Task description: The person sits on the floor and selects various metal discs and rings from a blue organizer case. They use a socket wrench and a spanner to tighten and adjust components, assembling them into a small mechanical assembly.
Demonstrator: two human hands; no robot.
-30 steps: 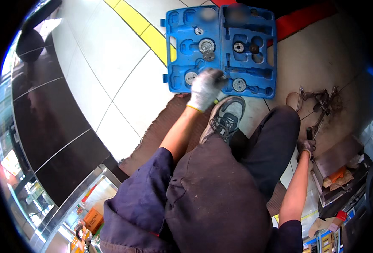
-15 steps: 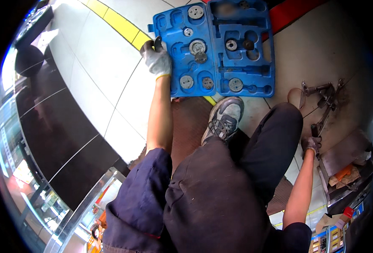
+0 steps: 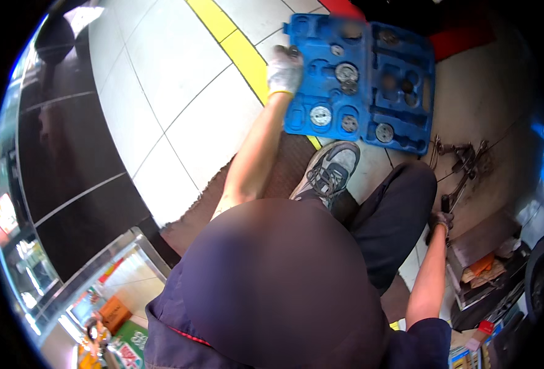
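A blue moulded tool case [image 3: 366, 86] lies open on the floor ahead of me, several round metal discs in its recesses. At its left edge is my left hand [image 3: 284, 71], in a pale glove with dark fingertips. Its fingers are closed; a small dark thing shows at them, too unclear to name. Low on the right, my gloved right hand [image 3: 440, 222] is closed around the dark grip of a metal tool [image 3: 446, 203]. Beyond that grip lie jointed metal tool parts [image 3: 463, 158]; I cannot tell whether they are joined to it.
My shoe [image 3: 330, 169] stands just below the case on a brown mat [image 3: 210, 184]. A yellow floor stripe [image 3: 241, 52] runs past the case's left side. An open-topped bin [image 3: 484, 270] with crumpled scraps stands beyond my right hand. A glass-sided cabinet [image 3: 136, 258] is at lower left.
The view has shifted, so the case, stripe and my left hand appear farther right. My left hand stays by the case's left edge. My right hand stays at the dark grip.
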